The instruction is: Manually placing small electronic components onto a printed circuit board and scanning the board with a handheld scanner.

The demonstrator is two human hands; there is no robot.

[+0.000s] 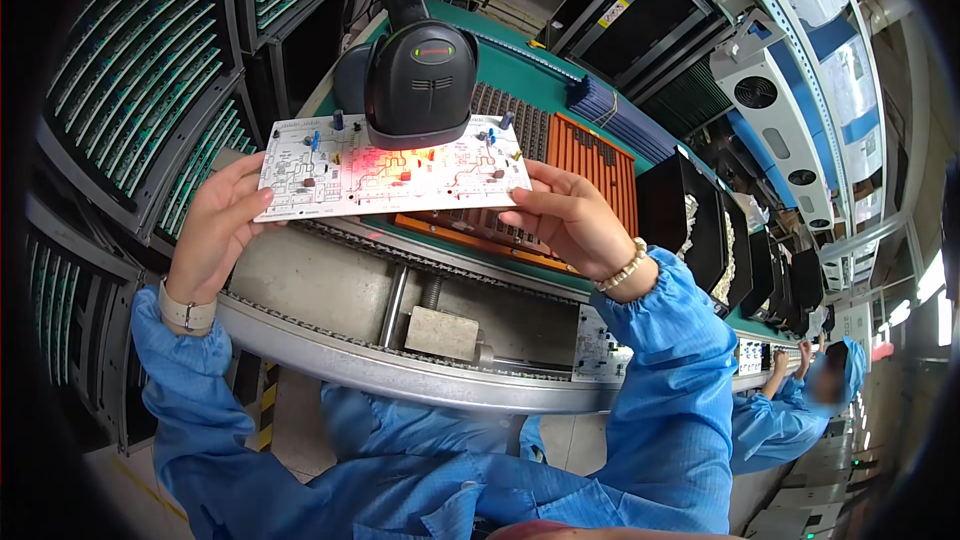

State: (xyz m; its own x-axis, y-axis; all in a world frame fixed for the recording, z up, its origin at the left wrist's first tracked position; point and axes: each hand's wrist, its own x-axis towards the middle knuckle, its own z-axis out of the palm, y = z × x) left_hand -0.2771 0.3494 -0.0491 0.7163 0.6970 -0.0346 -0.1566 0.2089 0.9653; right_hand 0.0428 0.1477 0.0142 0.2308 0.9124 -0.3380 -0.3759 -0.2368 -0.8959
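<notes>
A white circuit board with small blue, dark and brown components is held up between my two hands. My left hand grips its left end, thumb on the front face. At the right end, my right hand pinches the lower corner between thumb and fingers. Just above the board hangs a black barcode scanner on a stand, its head overlapping the board's top edge. Red light from it falls on the middle of the board. The fingers behind the board are partly hidden.
Below the board runs a chain conveyor, with another white board on it at the right. An orange slotted tray lies on the green bench. Racks of boards stand at the left. A co-worker in blue works at the far right.
</notes>
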